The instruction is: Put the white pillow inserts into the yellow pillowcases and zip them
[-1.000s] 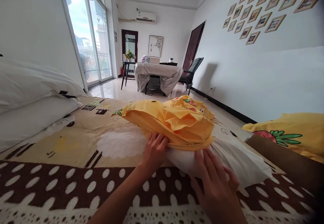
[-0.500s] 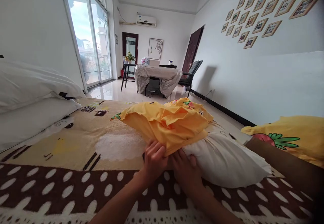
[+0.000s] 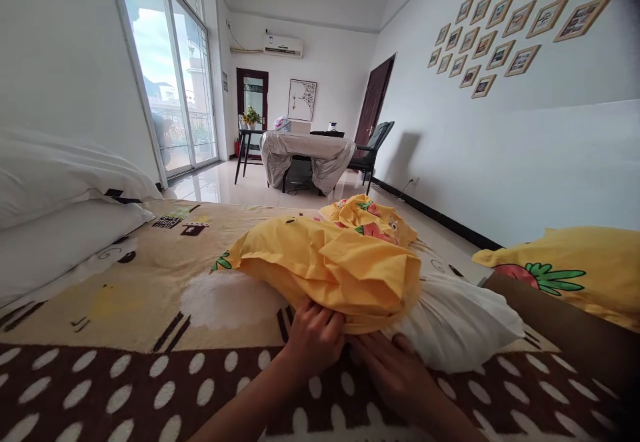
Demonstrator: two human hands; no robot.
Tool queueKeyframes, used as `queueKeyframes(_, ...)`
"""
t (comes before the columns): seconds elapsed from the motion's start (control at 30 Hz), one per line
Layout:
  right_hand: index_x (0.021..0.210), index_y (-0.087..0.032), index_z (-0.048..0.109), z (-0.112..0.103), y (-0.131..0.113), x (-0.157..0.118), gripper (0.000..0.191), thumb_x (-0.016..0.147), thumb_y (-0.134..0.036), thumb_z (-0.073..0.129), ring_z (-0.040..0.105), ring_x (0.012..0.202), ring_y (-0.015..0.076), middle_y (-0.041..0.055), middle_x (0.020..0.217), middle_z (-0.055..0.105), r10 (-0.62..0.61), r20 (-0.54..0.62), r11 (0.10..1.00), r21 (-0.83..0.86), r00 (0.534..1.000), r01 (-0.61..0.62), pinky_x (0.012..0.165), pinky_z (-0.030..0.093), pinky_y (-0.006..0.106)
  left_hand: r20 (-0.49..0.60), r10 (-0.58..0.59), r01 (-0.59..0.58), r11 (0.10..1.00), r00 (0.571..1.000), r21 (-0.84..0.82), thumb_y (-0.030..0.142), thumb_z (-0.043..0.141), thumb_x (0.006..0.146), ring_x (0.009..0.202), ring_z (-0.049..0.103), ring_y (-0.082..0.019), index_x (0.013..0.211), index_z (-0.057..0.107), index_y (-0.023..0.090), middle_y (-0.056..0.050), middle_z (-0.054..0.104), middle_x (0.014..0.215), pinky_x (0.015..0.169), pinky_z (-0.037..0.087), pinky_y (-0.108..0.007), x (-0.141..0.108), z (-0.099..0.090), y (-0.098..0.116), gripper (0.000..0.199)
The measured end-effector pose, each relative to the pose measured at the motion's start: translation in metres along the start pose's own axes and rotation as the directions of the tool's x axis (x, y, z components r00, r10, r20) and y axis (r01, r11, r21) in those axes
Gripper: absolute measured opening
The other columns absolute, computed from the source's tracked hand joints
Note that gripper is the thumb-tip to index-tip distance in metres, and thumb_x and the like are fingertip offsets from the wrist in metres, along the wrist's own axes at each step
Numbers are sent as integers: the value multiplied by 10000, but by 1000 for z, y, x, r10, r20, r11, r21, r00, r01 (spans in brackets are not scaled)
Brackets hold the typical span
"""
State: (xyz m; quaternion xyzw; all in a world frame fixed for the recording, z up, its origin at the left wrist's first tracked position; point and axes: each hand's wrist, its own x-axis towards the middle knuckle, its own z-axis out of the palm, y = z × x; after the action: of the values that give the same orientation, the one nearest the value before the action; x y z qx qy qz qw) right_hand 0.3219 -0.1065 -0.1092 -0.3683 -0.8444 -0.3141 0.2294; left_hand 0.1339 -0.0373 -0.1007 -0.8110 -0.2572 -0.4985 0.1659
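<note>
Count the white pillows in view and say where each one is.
3: an upper pillow and a lower pillow stacked at the left, plus a partly covered pillow right of center, running under the yellow fabric. Others may be hidden.

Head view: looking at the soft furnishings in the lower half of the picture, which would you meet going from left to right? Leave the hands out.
Stacked white pillows → yellow cover → white pillow jutting from it → yellow printed fabric
</note>
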Motion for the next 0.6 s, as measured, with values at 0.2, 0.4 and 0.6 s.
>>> queueKeyframes(0.2,1431,-251,323,-48,63,-51,645,854,-444,537,603,1073,306,148,1271,583,285,-164,916,-244,944,-319,849,412,428,133,24,-38,994,991,102,112,564,683,614,557,-197,707,528,184,-11,585,645,605,418,-347,2,-7,13,84)
queueKeyframes(0.4,1458,-168,254,-55,72,-37,766,847,-580,460,516,1129,333,173,1275,535,349,31,917,-215,936,-335,859,381,437,130,45,-39,998,990,-46,83,569,714,633,573,-171,719,488,190,5,584,676,587,426,-309,1,-9,32,135)
queueKeyframes(0.6,1343,-125,429,-27,37,-23,526,855,-301,508,545,881,267,132,953,602,307,-134,930,-166,942,-327,776,441,392,107,8,2,996,994,-93,93,541,733,632,590,-173,743,499,191,-6,608,696,573,425,-304,-2,-8,50,107)
